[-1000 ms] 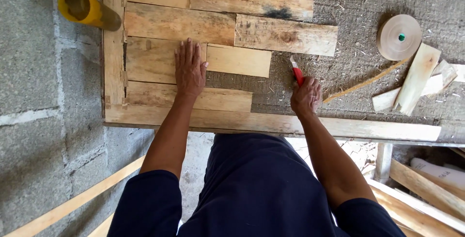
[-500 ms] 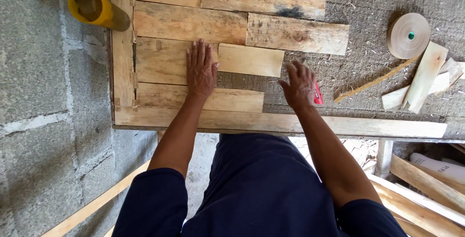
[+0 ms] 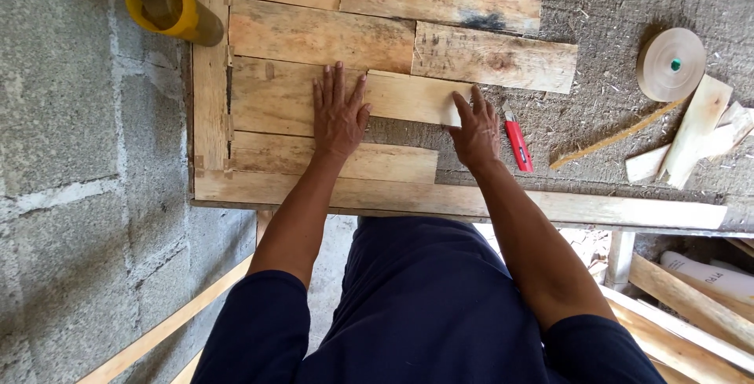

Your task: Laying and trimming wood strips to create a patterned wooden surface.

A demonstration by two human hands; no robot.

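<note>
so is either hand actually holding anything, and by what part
Nothing is gripped. The left hand lies flat on the short plank; the right hand presses its right end.

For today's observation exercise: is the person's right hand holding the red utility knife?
No: the red utility knife lies on the work surface beside the right hand, whose fingers rest on the end of a short wooden plank.

Outdoor workbench beside a block wall, in daylight.

Grey concrete-block wall [image 3: 71, 219] along the left, with pale mortar seams (rough and patchy); a worktable [image 3: 628, 15] topped in coarse grey-brown matting, strewn with chips, edged at the near side by a long pale batten [image 3: 597, 210]; loose timber lengths [image 3: 691, 305] stacked under the table at lower right; soft, even light, no hard shadows.
</note>
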